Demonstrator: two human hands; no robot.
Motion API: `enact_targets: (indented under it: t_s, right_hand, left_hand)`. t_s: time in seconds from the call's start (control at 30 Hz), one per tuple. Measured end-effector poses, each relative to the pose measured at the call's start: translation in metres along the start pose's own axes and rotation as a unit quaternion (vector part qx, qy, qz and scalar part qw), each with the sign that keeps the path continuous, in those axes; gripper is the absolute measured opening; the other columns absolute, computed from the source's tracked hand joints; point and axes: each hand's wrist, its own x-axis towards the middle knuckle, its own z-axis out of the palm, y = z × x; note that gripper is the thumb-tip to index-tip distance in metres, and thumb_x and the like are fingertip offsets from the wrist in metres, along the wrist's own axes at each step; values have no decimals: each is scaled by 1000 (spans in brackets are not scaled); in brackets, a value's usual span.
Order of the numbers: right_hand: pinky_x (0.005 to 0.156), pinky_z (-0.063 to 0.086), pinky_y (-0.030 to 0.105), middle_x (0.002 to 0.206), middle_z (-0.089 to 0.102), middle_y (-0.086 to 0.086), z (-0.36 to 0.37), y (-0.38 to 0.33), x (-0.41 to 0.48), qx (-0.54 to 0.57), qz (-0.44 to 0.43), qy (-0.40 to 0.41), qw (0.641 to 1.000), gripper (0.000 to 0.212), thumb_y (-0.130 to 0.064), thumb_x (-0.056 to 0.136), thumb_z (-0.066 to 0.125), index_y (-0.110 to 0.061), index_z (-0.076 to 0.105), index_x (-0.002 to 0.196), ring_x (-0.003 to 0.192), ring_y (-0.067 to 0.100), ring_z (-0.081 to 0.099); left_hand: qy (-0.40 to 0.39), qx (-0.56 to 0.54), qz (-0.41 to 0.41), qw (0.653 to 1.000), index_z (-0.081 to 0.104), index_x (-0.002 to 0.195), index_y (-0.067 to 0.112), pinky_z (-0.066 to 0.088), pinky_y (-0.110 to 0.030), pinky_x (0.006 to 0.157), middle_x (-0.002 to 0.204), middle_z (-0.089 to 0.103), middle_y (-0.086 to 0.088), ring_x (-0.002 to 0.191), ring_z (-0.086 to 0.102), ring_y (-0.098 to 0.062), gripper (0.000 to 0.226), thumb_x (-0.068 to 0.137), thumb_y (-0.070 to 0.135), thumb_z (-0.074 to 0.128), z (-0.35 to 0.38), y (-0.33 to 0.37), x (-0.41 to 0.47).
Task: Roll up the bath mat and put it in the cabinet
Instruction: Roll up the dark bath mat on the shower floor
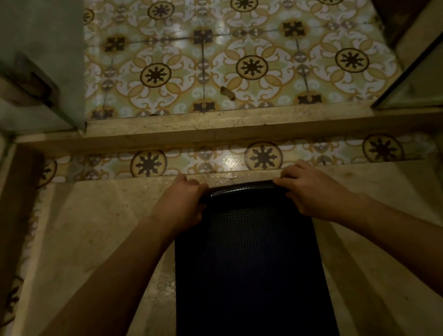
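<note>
A dark, finely gridded bath mat (249, 278) lies flat on a beige stone floor below me. Its far edge is curled over into a narrow roll (239, 188). My left hand (181, 205) grips the left end of that roll, fingers wrapped over it. My right hand (308, 188) grips the right end the same way. The rest of the mat stretches flat toward me. No cabinet is recognisable in view.
A raised stone threshold (209, 132) crosses just beyond the mat, with patterned tile floor (226, 52) behind it. A glass door with a metal hinge (14, 80) stands at the left. A glass panel (425, 79) and dark wood stand at the right.
</note>
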Motion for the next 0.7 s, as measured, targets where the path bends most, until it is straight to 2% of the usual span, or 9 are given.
enact_targets:
  t_s: [0.07,0.17,0.23,0.3,0.4,0.47,0.57,0.7]
  right_hand:
    - [72,53,40,100,64,11,-4,-5,4,3,23,-29,999,36,-8,72,74,-7,69,108,94,31,54]
    - [78,49,35,104,64,8,-16,-9,11,24,53,-62,996,32,-21,76,72,-14,68,107,98,28,56]
    - [79,49,32,105,66,5,-25,-8,18,45,78,-92,992,31,-27,80,69,-19,68,109,97,24,59]
    - [77,48,30,106,67,5,-31,-9,22,52,110,-123,985,30,-26,82,70,-21,68,112,98,23,60]
    - [74,43,30,108,65,9,-28,-14,25,36,137,-130,981,31,-23,83,72,-19,63,112,101,27,59]
    - [76,45,33,110,64,13,-26,-17,25,21,147,-122,981,34,-22,83,71,-17,60,115,102,31,59]
    - [82,49,38,115,64,15,-26,-19,27,-1,137,-119,983,47,-19,83,71,-19,55,127,106,34,60]
    - [85,50,38,113,66,14,-27,-21,28,-24,125,-147,981,43,-21,80,72,-17,63,122,106,33,61]
  left_hand:
    - [-9,-14,8,1000,66,99,18,45,-38,85,99,67,-2,93,51,-25,17,86,27,62,-1,1,-3]
    - [-27,-37,-9,999,67,95,16,43,-35,88,96,69,-2,93,53,-24,14,88,24,58,-3,2,-3]
    - [-27,-43,-35,998,67,99,16,47,-34,83,97,69,-5,99,54,-26,14,88,22,60,-4,3,-1]
    - [-28,-40,-48,998,64,100,17,49,-33,76,99,66,-7,97,59,-27,15,85,20,64,-6,5,3]
    - [-42,-18,-51,998,54,94,19,43,-31,68,100,61,-7,93,59,-26,19,82,19,68,-10,9,9]
    - [-30,-2,-47,998,51,93,20,41,-30,66,99,63,-6,92,59,-25,22,81,19,69,-10,10,11]
    - [-20,-20,-54,998,60,104,19,48,-32,73,102,64,-5,95,60,-24,24,82,22,69,-8,6,8]
    - [-68,-57,-49,995,67,110,19,47,-29,78,103,68,-6,97,62,-25,25,86,24,64,-8,1,3]
